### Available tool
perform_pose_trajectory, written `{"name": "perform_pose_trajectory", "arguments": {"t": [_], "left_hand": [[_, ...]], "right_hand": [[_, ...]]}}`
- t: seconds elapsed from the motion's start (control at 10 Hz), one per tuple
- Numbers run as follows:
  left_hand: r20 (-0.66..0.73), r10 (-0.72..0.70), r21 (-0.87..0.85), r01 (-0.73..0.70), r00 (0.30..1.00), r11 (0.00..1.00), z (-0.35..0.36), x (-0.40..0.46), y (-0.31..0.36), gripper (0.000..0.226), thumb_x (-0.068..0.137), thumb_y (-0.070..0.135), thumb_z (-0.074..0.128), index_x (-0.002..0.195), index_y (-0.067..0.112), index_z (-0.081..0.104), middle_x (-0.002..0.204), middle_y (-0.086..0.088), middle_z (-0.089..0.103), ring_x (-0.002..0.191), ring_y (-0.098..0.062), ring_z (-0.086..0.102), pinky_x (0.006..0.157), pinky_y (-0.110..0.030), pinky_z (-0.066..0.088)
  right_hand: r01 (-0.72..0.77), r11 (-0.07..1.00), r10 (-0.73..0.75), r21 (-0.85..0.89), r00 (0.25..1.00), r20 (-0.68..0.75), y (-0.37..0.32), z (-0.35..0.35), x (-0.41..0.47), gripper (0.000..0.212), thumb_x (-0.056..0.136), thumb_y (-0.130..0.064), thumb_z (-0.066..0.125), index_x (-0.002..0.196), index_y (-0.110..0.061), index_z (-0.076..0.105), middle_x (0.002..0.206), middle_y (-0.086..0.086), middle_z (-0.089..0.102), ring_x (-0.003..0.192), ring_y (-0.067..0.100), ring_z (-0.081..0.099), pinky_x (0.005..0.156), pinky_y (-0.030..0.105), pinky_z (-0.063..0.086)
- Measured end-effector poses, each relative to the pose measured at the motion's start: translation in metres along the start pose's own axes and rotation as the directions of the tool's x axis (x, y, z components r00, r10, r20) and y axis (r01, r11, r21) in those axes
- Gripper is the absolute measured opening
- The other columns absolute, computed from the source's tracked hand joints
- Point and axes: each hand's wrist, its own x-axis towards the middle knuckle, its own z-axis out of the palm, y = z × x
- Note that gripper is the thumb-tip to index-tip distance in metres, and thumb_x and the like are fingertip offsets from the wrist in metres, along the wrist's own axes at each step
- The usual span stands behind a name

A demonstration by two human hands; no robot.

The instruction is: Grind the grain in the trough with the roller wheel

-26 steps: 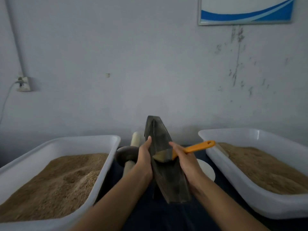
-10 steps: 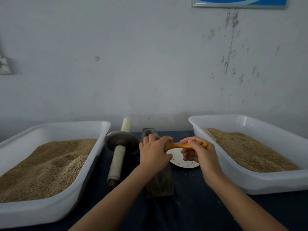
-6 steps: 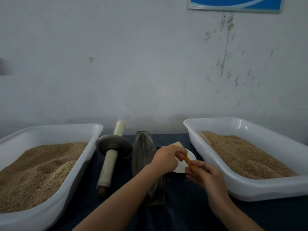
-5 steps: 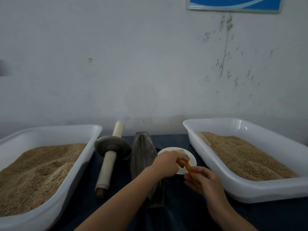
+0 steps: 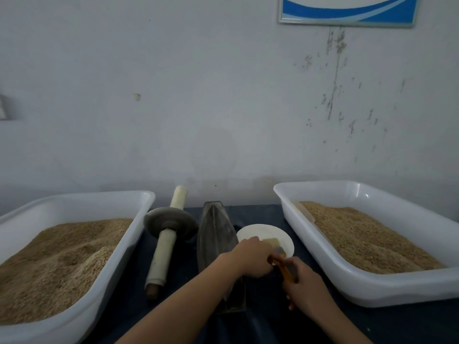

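trough — dark, narrow, boat-shaped, lies mid-table | roller wheel — grey disc on pale rod, just left | right hand grips orange brush over white plate | left hand curled, hold unclear

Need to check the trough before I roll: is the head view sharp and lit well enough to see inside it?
Head view: dim, soft light; trough interior reads dark and murky, contents unclear; left hand and right hand slightly blurred; tubs bow from wide-angle distortion.

Two white tubs, a white plate, an orange-handled brush, a blue-framed sign on the wall.
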Motion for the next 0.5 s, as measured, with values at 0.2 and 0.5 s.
{"name": "perform_pose_trajectory", "arguments": {"t": [0.2,0.5], "left_hand": [[-0.060,0.027,-0.018,-0.028,0.998,0.999,-0.015,-0.019,0.003,0.035,0.098,0.031,0.044,0.131,0.032,0.054,0.128,-0.006,0.054,0.116,-0.027,0.044,0.102,-0.041,0.033],[-0.496,-0.557,-0.698,0.076,0.666,0.712,-0.012,-0.094,-0.022,0.018,0.087,0.019,0.062,0.101,0.031,0.062,0.106,0.008,0.059,0.091,-0.003,0.056,0.086,-0.030,0.051]], "right_hand": [[0.158,0.791,-0.224,-0.591,0.974,-0.040,-0.004,0.004,-0.011,0.038,0.096,-0.027,0.043,0.133,-0.035,0.039,0.107,-0.001,0.040,0.100,0.018,0.045,0.081,0.028,0.043],[0.278,0.940,-0.281,-0.199,0.960,0.015,-0.026,0.012,-0.021,0.027,0.090,-0.020,0.063,0.113,-0.031,0.057,0.114,-0.011,0.051,0.104,0.004,0.049,0.084,0.016,0.041]]}}
